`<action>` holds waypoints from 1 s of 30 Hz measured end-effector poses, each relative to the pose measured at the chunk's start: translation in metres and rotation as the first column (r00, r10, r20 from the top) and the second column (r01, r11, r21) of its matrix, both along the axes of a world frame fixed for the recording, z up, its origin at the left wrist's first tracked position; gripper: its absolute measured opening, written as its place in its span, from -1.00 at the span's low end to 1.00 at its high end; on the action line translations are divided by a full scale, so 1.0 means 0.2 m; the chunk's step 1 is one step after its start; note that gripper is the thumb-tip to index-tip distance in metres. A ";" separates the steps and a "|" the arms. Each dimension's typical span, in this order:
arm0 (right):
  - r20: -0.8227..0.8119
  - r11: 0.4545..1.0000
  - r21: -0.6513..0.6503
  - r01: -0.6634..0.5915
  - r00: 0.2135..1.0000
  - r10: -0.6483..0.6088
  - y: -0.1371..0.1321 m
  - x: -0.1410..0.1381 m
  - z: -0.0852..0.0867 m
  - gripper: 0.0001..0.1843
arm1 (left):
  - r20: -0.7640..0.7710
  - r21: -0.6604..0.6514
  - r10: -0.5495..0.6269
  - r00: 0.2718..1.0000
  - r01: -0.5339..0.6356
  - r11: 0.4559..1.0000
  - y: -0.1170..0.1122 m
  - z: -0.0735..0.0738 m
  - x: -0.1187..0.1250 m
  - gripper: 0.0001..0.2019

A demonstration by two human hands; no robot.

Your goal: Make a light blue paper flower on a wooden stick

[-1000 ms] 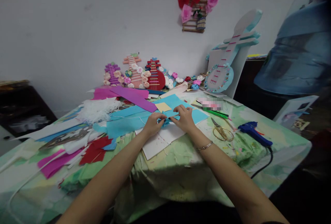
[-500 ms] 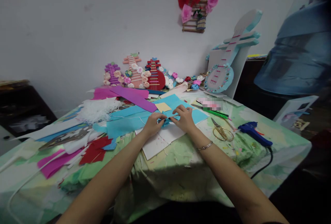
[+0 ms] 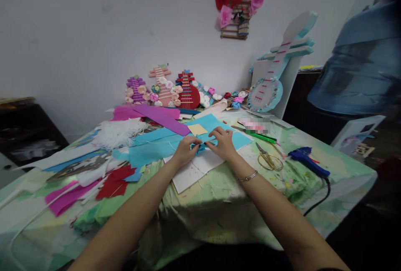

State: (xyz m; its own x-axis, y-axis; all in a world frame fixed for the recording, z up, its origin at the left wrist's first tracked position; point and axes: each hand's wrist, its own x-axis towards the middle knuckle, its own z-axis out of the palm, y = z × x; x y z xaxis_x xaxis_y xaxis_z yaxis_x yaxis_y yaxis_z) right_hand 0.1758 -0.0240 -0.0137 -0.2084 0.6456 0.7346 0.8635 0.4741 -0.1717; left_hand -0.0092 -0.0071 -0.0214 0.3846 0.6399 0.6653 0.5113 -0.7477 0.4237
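Both my hands meet at the middle of the table over a white board (image 3: 191, 170). My left hand (image 3: 185, 149) and my right hand (image 3: 223, 142) each pinch a small rolled blue strip piece (image 3: 200, 147) held between their fingertips. A bracelet sits on my right wrist. Light blue felt sheets (image 3: 153, 148) lie under and behind the hands. A small yellow square (image 3: 197, 129) rests on the blue felt just beyond my fingers.
Gold scissors (image 3: 269, 160) and a blue glue gun (image 3: 307, 160) with its cord lie to the right. Purple sheets (image 3: 156, 115), white fluff (image 3: 119, 132) and red scraps (image 3: 114, 181) fill the left. Small instrument models with flowers (image 3: 175, 91) line the wall; a large blue one (image 3: 275, 74) leans at right.
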 end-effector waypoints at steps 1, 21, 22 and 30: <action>0.000 1.000 0.006 -0.002 1.000 0.002 0.00 0.00 0.00 -0.75 | 0.002 0.005 -0.002 1.000 0.002 1.000 0.00 0.00 0.00 -0.86; 0.014 0.994 0.013 0.106 0.994 -0.106 0.01 0.00 -0.01 -0.69 | 0.003 0.063 -0.015 1.000 0.015 0.998 0.00 0.00 0.00 -0.87; 0.012 0.994 0.012 0.106 0.994 -0.107 0.01 0.00 -0.01 -0.69 | 0.002 0.062 -0.015 1.000 0.015 0.998 0.00 0.00 0.00 -0.87; 0.028 0.992 -0.003 0.124 0.992 -0.124 0.01 0.00 0.00 -0.69 | 0.007 0.061 -0.024 1.000 0.023 0.998 0.00 0.00 0.00 -0.87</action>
